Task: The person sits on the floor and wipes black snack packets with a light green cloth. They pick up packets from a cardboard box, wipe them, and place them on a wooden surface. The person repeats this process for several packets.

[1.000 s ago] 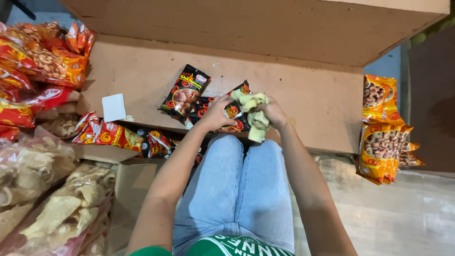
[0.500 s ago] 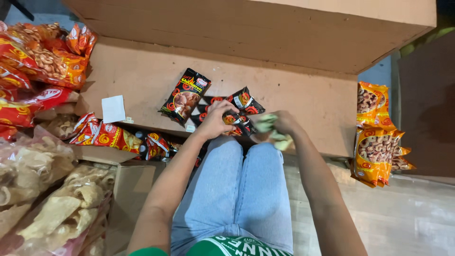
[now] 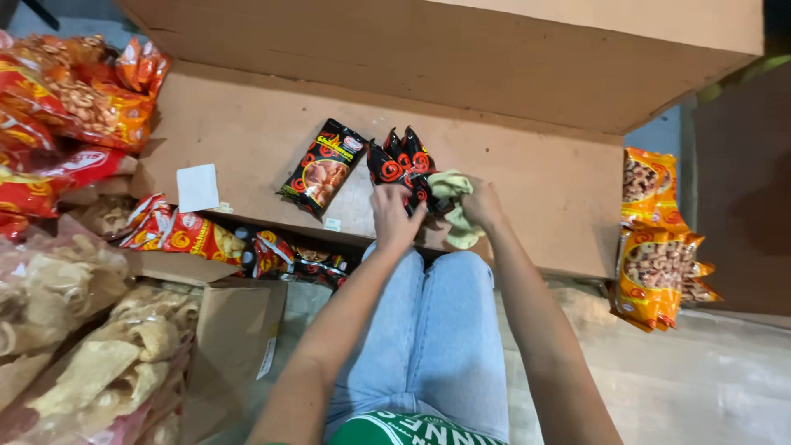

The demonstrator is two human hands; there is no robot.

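head view: left hand (image 3: pixel 394 216) is gripping a black snack bag (image 3: pixel 401 165) on the cardboard shelf (image 3: pixel 247 140), grip closed on its lower edge. right hand (image 3: pixel 482 206) is clutching a pale green cloth (image 3: pixel 453 189), touching that bag. another black bag (image 3: pixel 323 167) is lying just left. orange bags (image 3: pixel 655 247) are hanging at right.

Two black snack packs (image 3: pixel 324 167), one cloth (image 3: pixel 455 206).

Fingertips hidden (behind black packets (image 3: pixel 401 167))
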